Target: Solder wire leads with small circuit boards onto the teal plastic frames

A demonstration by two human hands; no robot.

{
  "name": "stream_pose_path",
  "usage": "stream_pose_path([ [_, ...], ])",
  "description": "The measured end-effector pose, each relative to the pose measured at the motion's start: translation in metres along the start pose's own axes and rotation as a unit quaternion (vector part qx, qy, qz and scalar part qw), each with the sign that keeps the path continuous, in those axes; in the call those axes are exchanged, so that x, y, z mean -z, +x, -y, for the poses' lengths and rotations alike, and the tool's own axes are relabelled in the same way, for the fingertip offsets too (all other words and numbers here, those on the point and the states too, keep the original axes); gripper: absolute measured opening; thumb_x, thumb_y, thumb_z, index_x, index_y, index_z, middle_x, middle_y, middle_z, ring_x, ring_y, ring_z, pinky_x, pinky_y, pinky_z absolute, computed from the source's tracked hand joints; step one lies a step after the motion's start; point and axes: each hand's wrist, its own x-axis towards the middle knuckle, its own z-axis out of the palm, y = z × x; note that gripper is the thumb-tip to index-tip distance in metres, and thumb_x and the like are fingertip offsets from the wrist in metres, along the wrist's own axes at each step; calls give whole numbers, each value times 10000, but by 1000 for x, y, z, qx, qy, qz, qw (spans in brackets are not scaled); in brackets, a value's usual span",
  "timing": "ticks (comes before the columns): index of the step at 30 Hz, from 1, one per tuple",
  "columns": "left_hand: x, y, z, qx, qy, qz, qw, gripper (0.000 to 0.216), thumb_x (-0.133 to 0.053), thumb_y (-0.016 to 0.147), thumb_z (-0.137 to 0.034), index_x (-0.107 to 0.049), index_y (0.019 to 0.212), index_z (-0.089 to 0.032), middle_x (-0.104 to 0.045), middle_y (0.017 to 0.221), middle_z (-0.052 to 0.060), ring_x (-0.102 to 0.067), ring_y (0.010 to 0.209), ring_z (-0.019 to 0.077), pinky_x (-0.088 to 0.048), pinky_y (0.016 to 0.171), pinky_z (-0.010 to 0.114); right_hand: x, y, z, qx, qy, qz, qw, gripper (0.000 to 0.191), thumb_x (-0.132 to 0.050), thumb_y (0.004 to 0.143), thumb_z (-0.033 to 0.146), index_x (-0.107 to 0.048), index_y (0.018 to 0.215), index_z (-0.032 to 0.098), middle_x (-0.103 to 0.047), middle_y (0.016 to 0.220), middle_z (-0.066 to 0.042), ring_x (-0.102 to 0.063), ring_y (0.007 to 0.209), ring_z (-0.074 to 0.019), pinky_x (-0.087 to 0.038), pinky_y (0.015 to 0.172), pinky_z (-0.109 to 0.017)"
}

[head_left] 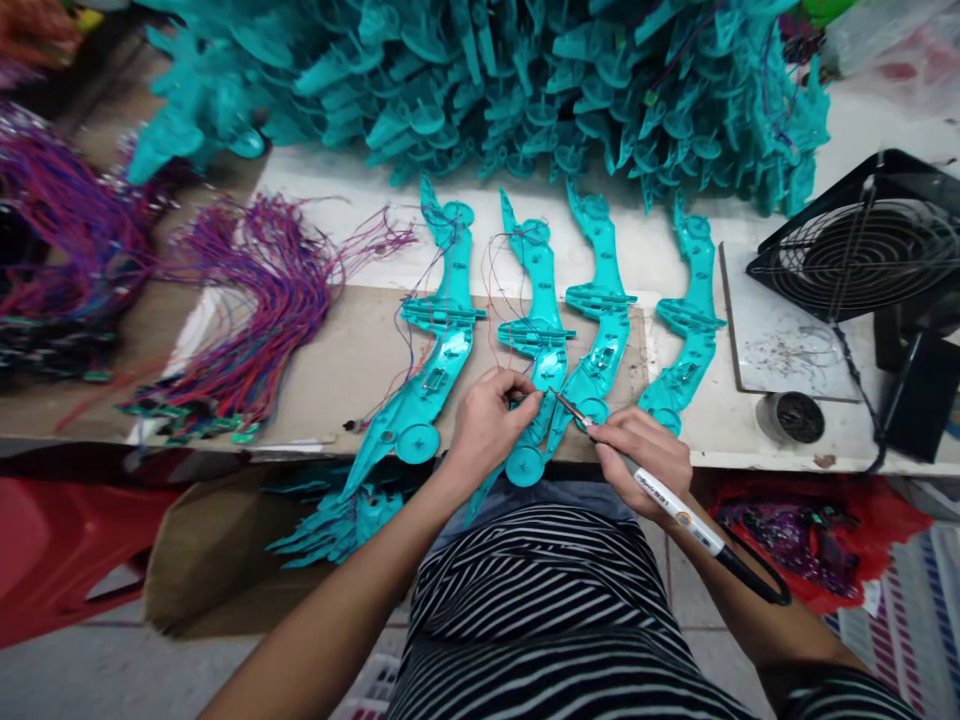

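My right hand (pixel 649 450) grips a white-handled soldering iron (pixel 679 512), its metal tip pointing left at a teal plastic part (pixel 536 275). Close to that tip, my left hand (pixel 487 420) is pinched over the same part; whatever is between the fingers is too small to make out. Thin red and blue wires lie on this part. To its left lies a similar teal part (pixel 450 350) with wires on it. Two more teal parts, a near one (pixel 606 330) and a farther one (pixel 690 310), lie to the right.
A heap of teal parts (pixel 480 80) spans the back. Bundled red and blue wires (pixel 262 290) lie left. At right are a black fan (pixel 855 240), a white board (pixel 780 350) and a small round tin (pixel 791 417). Below the table edge, a cardboard box (pixel 202 570) holds teal parts.
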Motion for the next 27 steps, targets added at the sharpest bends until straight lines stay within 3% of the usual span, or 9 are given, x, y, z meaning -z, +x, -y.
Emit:
stream_pose_path([
  [7,0,0,1,-8,-2,2,1000,54,-650,739,-211,-668,725,-162,-597,672,-6,-509,607,115,-420,582,234,3,2,1,9,2,11,1000,253,-577,823,69,-689,1019,183,-660,692,-37,-619,668,-158,-557,615,-300],
  [16,0,0,2,-6,2,-2,1000,49,-651,722,-212,-655,699,-168,-589,650,-11,-520,612,120,-440,592,236,10,3,1,-41,-12,-6,999,265,-576,851,104,-705,1056,213,-705,772,-46,-658,725,-170,-560,633,-312],
  [23,-1,-1,-1,-2,-5,-12,1000,45,-649,721,-186,-645,678,-174,-576,643,-18,-528,620,121,-456,616,245,15,5,-12,-75,-10,-40,996,292,-543,951,374,-694,1141,212,-737,857,-66,-682,745,-181,-567,665,-333],
  [27,-3,0,0,-6,-2,-9,1000,36,-636,726,-191,-647,696,-174,-576,649,-17,-522,621,122,-460,621,248,17,13,-26,-92,-44,-40,994,278,-555,947,377,-699,1138,236,-747,840,-43,-702,769,-176,-584,720,-322],
])
